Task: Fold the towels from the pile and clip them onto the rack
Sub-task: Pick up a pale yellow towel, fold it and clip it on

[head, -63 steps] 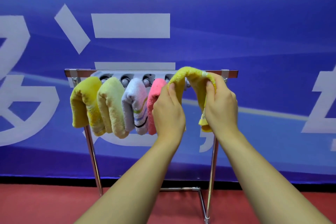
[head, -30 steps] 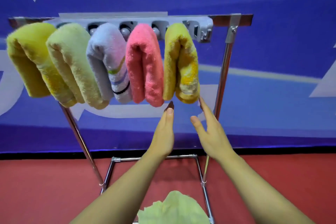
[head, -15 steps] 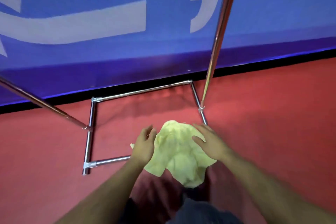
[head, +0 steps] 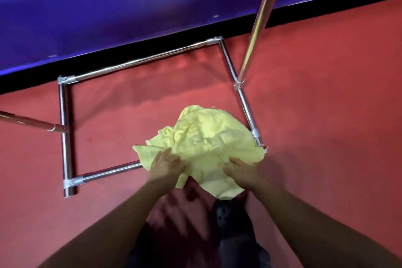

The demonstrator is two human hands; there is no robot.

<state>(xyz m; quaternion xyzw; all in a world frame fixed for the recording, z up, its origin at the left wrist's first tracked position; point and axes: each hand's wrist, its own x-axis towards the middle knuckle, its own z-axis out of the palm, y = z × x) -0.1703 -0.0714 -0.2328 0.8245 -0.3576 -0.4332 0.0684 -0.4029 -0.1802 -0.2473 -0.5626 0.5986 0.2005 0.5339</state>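
1. The rack's base [head: 65, 128] frames the red floor [head: 326, 115]; its left upright is cut off at the picture's edge.
2. The left hand [head: 166, 164] pinches the near left edge of the yellow towel [head: 206, 137], probably to lift it for folding.
3. The towel lies crumpled on the floor, draped over the base's near right corner.
4. The right hand [head: 242, 169] rests on the towel's near right part; whether its blurred fingers grip is unclear.
5. The rack's clips are out of view above.

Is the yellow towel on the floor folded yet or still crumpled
Crumpled, not folded. The yellow towel lies in a rumpled heap on the red floor, with uneven edges and creases, draped over the rack base.
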